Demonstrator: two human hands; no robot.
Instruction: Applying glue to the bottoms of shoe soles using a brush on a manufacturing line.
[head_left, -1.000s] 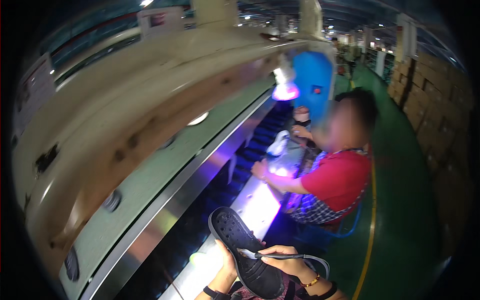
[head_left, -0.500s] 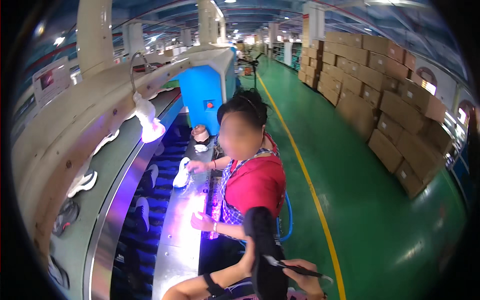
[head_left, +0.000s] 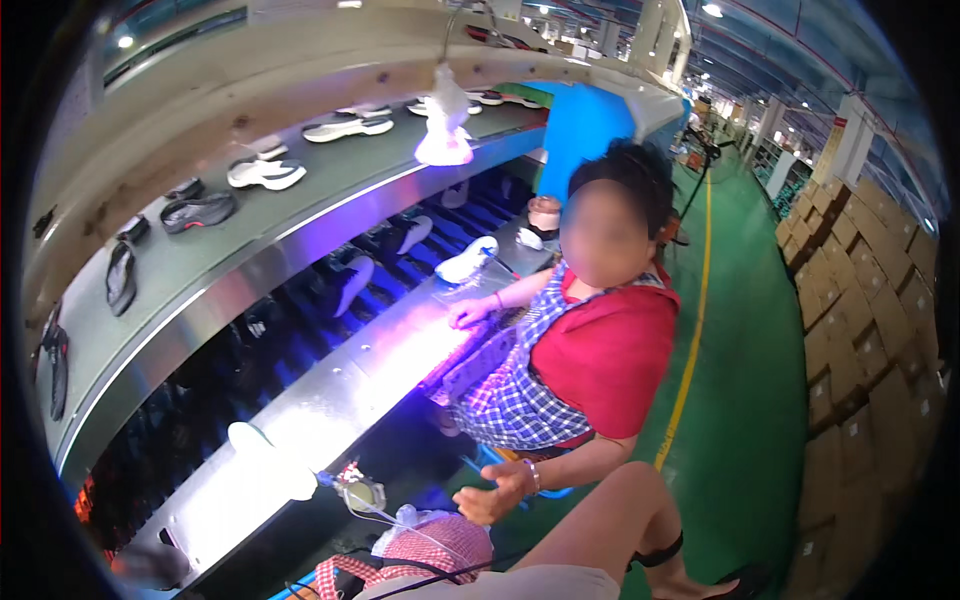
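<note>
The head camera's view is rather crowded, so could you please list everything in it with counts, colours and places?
Co-worker: one, red top, checked apron, centre right
Lamp: one, white, glowing pink-violet, upper centre
Belt: one, grey-green, upper left
Shoes: at least eight, dark or white, on belt
Ledge: one, silver, centre
Shoe-shaped pieces: two, white, along ledge
Cabinet: one, blue, upper centre
Boxes: many, brown, right
Floor line: one, yellow, right of co-worker
Checked cloth: one, red-white, bottom centre
Black object: one, black, lower right, kind unclear
Own arm: one, bare, black-banded, lower right; left or right unclear
</note>
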